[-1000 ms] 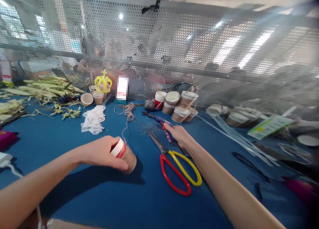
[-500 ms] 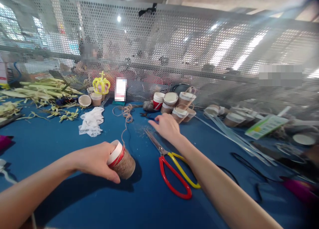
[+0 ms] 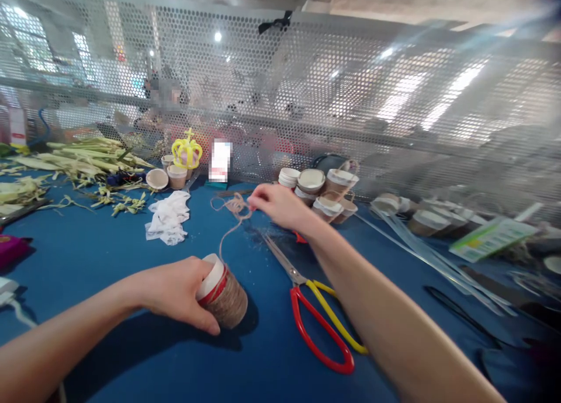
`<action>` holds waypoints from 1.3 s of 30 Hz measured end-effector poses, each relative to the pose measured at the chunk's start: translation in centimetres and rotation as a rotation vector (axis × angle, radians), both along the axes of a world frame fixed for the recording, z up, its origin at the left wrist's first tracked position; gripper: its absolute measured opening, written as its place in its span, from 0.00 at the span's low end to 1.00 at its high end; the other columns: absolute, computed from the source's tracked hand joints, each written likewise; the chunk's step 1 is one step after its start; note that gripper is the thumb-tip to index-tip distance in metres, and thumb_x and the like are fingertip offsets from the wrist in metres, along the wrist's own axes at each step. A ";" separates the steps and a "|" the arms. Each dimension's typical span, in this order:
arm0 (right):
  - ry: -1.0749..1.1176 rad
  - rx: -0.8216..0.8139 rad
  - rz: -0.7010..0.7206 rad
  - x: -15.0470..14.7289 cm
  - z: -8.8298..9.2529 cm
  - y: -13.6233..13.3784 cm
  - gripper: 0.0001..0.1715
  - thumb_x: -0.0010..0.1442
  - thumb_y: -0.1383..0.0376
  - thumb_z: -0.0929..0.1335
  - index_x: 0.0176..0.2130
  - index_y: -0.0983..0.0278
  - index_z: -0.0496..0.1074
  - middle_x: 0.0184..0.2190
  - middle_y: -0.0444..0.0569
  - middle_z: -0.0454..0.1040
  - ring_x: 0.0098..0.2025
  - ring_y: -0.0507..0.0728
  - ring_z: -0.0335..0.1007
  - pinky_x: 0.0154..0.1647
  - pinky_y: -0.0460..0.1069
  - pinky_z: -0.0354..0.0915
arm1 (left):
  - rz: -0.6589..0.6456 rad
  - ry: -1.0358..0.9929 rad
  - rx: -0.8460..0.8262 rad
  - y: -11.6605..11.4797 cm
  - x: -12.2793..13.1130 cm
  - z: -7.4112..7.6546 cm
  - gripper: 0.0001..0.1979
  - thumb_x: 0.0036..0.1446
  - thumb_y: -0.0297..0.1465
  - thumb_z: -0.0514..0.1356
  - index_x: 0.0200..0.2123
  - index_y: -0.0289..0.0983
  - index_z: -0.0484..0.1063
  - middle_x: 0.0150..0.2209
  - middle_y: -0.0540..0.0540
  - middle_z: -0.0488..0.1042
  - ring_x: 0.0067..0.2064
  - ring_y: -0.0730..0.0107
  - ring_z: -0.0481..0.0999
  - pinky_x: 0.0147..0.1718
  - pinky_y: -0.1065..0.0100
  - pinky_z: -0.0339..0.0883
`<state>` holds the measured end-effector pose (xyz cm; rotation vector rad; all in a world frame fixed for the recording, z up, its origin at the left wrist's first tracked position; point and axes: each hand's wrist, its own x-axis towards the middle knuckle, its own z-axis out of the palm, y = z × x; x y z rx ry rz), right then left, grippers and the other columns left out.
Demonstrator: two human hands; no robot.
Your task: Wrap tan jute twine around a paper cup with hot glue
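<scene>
My left hand (image 3: 175,291) grips a paper cup (image 3: 222,293) lying on its side on the blue table (image 3: 109,257); the cup is wound with brown twine below a red and white rim. A strand of twine (image 3: 228,228) runs up from the cup to a loose tangle at the back. My right hand (image 3: 277,204) is stretched out over that tangle, fingers pinched on the twine. Red and yellow handled scissors (image 3: 315,315) lie shut on the table under my right forearm.
A cluster of twine-wrapped and plain cups (image 3: 322,193) stands behind my right hand. A white cloth (image 3: 169,217), a yellow crown (image 3: 187,152), small cups and green leaves (image 3: 83,157) sit at the left. Clear sticks (image 3: 421,245) lie right. A perforated metal screen (image 3: 307,87) closes the back.
My right hand let go of a blue and red tool, moved left and away across the table, and now pinches the loose twine. The left hand keeps hold of the cup.
</scene>
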<state>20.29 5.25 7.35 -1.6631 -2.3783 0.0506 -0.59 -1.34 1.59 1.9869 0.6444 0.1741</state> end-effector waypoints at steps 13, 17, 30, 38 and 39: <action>0.572 0.059 -0.088 0.4 2.5 0.8 0.10 0.59 0.69 0.59 0.26 0.67 0.63 0.21 0.48 0.72 0.20 0.50 0.69 0.20 0.44 0.62 | 0.018 0.049 0.033 0.0 0.0 -0.3 0.18 0.41 0.36 0.64 0.37 0.34 0.72 0.35 0.46 0.77 0.35 0.65 0.73 0.33 0.71 0.67; 0.523 0.237 -0.132 -0.9 5.3 4.9 0.11 0.61 0.71 0.56 0.39 0.71 0.64 0.36 0.55 0.73 0.37 0.53 0.71 0.36 0.48 0.64 | 0.044 0.063 0.045 0.1 -0.1 -0.5 0.17 0.41 0.38 0.64 0.35 0.33 0.73 0.33 0.46 0.77 0.33 0.66 0.73 0.32 0.71 0.67; 0.395 -0.356 0.081 -1.2 -4.3 -6.2 0.29 0.61 0.55 0.55 0.27 0.67 0.75 0.26 0.51 0.77 0.28 0.54 0.71 0.30 0.48 0.63 | 0.017 0.058 0.091 0.1 0.1 -0.1 0.16 0.43 0.35 0.63 0.37 0.34 0.72 0.34 0.47 0.76 0.33 0.67 0.73 0.31 0.72 0.65; 1.232 -0.568 -0.012 -3.4 -7.1 -7.8 0.15 0.52 0.56 0.66 0.31 0.66 0.71 0.32 0.48 0.74 0.35 0.52 0.68 0.40 0.48 0.62 | 0.039 0.020 0.043 -0.4 0.5 0.2 0.10 0.42 0.31 0.62 0.31 0.33 0.69 0.26 0.52 0.71 0.26 0.74 0.67 0.26 0.75 0.62; 1.250 -0.532 -0.042 -3.4 -6.9 -8.0 0.13 0.51 0.57 0.67 0.30 0.66 0.71 0.32 0.47 0.73 0.34 0.51 0.67 0.40 0.47 0.61 | 0.035 0.010 0.019 -0.4 0.4 0.2 0.11 0.43 0.30 0.62 0.32 0.33 0.69 0.27 0.51 0.71 0.27 0.74 0.67 0.26 0.75 0.62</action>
